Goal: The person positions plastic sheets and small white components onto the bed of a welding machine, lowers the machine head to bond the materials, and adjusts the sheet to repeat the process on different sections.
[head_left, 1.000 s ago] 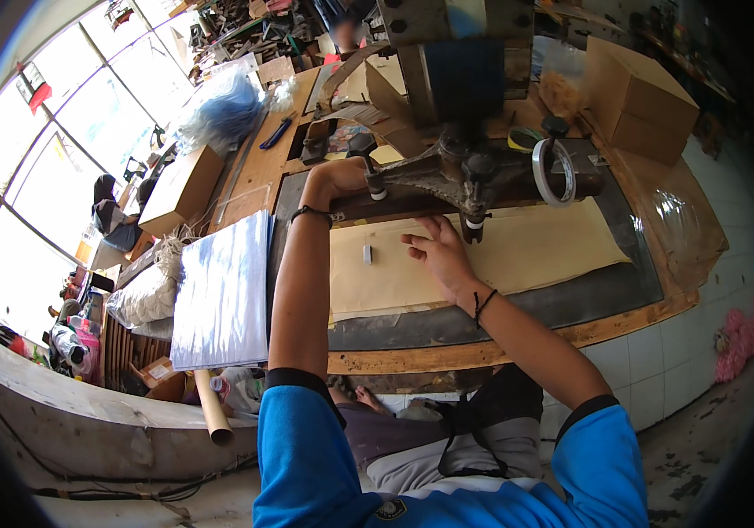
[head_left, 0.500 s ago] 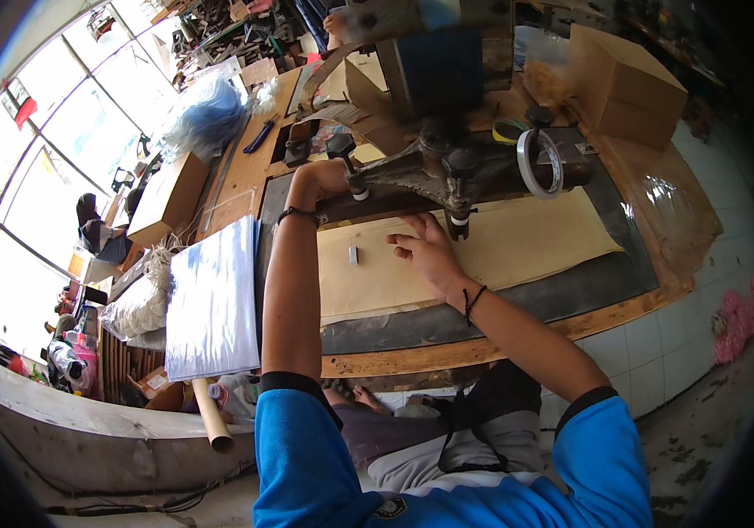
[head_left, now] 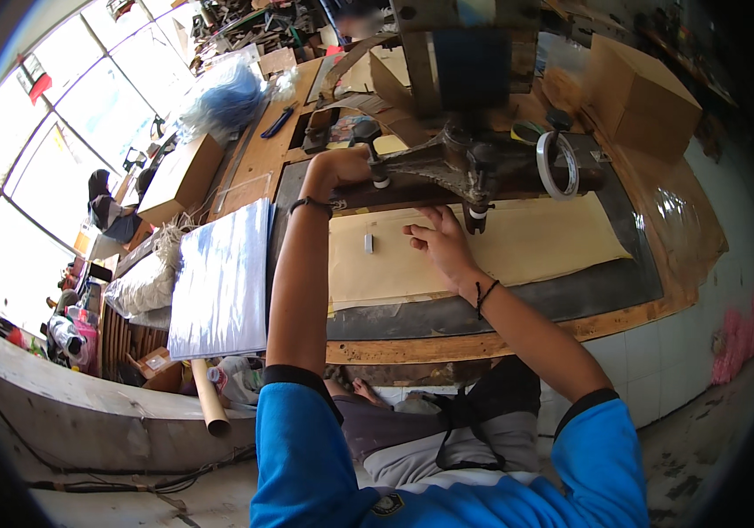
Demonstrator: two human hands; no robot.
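My left hand reaches to the left end of a dark metal press frame with knobs. Its fingers are hidden behind the frame, so what they touch is out of sight. My right hand rests on a long cream paper sheet, fingers apart and pointing toward the press, holding nothing. A small grey rectangular block lies on the sheet, left of my right hand. The sheet lies on a dark mat. From the press's right side hangs a roll of whitish tape.
A stack of plastic-covered white sheets stands left of the mat. Beyond it are a blue-handled cutter, clear plastic bags and a cardboard box. Another cardboard box sits at the back right. A cardboard tube leans below the table edge.
The whole view has shifted slightly, moving the table's things a little to the right in the picture. Both hands keep nearly the same place and pose.
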